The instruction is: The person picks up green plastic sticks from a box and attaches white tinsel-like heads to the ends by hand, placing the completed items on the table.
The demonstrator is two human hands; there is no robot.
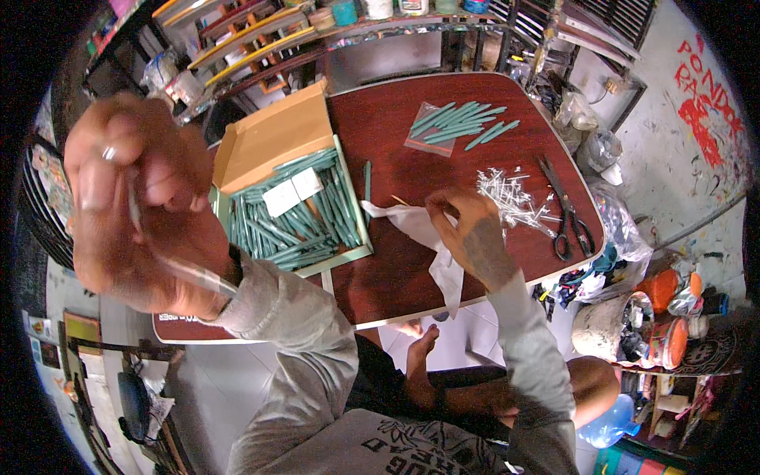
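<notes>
My left hand (142, 206) is raised close to the camera, blurred, above the left end of the table. Its fingers are curled, and a thin pale shiny strip (198, 273) runs along the palm toward the wrist; its kind is unclear. My right hand (469, 233) is low over the table with its thumb and fingers pinched at a thin white cloth (419, 225). One end of that cloth hangs toward the near edge. Past it lies a small thin wooden stick (400, 201). A single teal stick (367, 182) lies beside the open box (277, 131).
The box holds many teal sticks (261, 226) and a white label (293, 194). More teal sticks (467, 120) lie on a clear bag (427, 142). Small clear-white pieces (511, 198) are heaped near black scissors (567, 210). Buckets (613, 324) stand right of the table.
</notes>
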